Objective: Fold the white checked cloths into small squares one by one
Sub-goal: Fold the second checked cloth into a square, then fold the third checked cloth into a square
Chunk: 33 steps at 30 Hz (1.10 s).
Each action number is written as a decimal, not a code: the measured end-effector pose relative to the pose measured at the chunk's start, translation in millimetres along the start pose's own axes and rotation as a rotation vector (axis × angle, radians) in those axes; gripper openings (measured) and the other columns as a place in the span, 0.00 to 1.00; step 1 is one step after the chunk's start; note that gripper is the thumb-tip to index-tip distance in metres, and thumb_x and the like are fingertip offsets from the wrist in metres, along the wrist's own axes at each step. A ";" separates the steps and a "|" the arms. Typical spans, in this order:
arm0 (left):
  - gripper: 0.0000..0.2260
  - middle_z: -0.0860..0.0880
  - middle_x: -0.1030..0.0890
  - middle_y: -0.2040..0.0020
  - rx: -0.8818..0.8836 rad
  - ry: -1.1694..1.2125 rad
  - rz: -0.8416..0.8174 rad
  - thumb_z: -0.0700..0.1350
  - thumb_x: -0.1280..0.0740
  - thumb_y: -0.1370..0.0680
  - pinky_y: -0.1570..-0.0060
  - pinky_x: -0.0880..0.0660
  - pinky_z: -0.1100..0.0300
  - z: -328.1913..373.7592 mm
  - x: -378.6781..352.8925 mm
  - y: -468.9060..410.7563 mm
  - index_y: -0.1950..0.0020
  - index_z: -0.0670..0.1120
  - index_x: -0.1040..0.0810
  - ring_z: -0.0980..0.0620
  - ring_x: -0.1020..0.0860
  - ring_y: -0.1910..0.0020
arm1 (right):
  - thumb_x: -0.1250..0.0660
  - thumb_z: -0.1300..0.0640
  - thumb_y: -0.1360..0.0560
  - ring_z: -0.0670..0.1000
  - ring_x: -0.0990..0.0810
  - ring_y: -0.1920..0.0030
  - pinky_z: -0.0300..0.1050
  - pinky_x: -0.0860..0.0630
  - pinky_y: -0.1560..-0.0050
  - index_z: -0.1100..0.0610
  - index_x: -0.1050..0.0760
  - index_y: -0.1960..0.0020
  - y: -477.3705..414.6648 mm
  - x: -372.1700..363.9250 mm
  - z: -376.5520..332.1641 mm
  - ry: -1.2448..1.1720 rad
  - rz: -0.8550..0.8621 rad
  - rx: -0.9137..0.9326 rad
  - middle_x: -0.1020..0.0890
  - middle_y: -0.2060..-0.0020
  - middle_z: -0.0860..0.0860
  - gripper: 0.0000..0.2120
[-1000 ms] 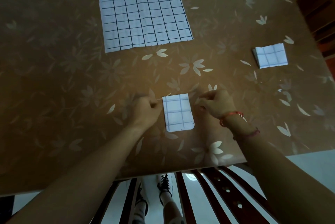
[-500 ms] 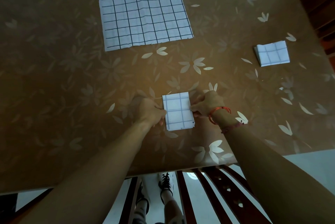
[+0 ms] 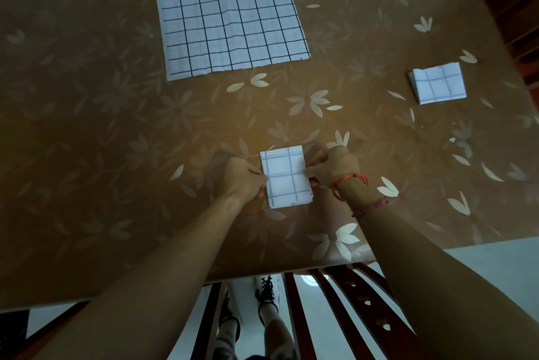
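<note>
Both hands are on the small folded cloth (image 3: 287, 175), which lies flat on the desk (image 3: 87, 126) close to the near edge, a little right of the middle. The left hand (image 3: 245, 180) has its fingers curled in against the cloth's left side, pinching that edge around mid-height. The right hand (image 3: 332, 168), an orange band (image 3: 350, 178) round its wrist, pinches the right side just opposite. The cloth is an upright rectangle here, taller than wide, with its stacked layers showing at the lower right corner. Up at the far side the unfolded cloth (image 3: 230, 9) lies spread flat, its top running out of view. Its near edge is well apart from the hands, with a broad band of flowered desk top between. Off to the right the finished square (image 3: 439, 84) sits alone near the desk's right edge, well apart from the cloth in hand. To the left of the left hand the flowered surface runs wide to the border of the view. Just behind the wrists the desk's near edge cuts across. Below it show the dark slats of a chair (image 3: 358, 301) and the person's shoes (image 3: 268, 286) on a pale floor (image 3: 495, 260).
</note>
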State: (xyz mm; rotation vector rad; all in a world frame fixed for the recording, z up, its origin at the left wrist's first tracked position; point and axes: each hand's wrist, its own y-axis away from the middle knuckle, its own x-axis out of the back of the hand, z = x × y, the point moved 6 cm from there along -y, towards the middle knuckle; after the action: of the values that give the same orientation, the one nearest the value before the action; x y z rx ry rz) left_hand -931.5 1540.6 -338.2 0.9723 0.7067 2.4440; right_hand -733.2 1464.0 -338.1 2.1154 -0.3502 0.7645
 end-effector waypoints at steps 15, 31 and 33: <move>0.12 0.43 0.18 0.70 -0.021 -0.009 0.017 0.38 0.28 0.28 0.75 0.33 0.65 0.9 1.2 1.5 0.72 0.46 0.20 0.43 0.18 0.70 | 0.27 0.54 0.29 0.56 0.17 0.59 0.53 0.18 0.51 0.62 0.19 0.50 -24.7 -19.7 19.2 -0.019 0.004 -0.032 0.16 0.56 0.58 0.12; 0.05 0.49 0.18 0.60 -0.226 -0.051 0.088 0.43 0.31 0.23 0.56 0.23 0.55 10.3 49.9 21.2 0.57 0.44 0.17 0.51 0.20 0.58 | 0.34 0.54 0.26 0.51 0.18 0.63 0.47 0.18 0.58 0.55 0.16 0.54 20.0 17.7 -35.6 0.083 0.204 0.104 0.15 0.61 0.52 0.09; 0.05 0.52 0.18 0.59 -0.263 -0.066 0.134 0.46 0.32 0.23 0.55 0.23 0.56 14.2 69.0 25.5 0.55 0.46 0.17 0.53 0.20 0.59 | 0.35 0.52 0.25 0.51 0.18 0.61 0.47 0.18 0.56 0.53 0.17 0.53 27.4 22.3 -48.7 0.098 0.223 0.140 0.15 0.60 0.51 0.09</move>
State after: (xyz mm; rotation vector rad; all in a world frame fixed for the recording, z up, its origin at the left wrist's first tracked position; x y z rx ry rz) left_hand -972.2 1562.3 -279.3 1.0160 0.2954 2.5244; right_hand -748.7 1486.4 -284.4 2.1833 -0.4981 1.0448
